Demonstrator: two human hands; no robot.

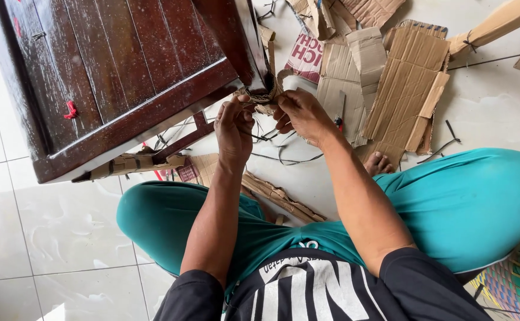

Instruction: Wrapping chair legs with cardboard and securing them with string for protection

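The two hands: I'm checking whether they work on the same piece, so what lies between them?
In the head view, a cardboard wrapping on the dark wooden furniture leg spans the left hand and right hand.

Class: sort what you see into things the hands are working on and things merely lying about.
In hand:
left hand
right hand
brown cardboard wrapping on the dark wooden furniture leg

Lying about:
flat cardboard sheets
black plastic straps
white tiled floor

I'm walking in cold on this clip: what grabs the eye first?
Both hands meet at centre, the left hand and right hand gripping a cardboard wrapping at the corner of a dark wooden furniture piece, upper left. Torn cardboard sheets litter the white tiled floor, upper right, above teal trousers.
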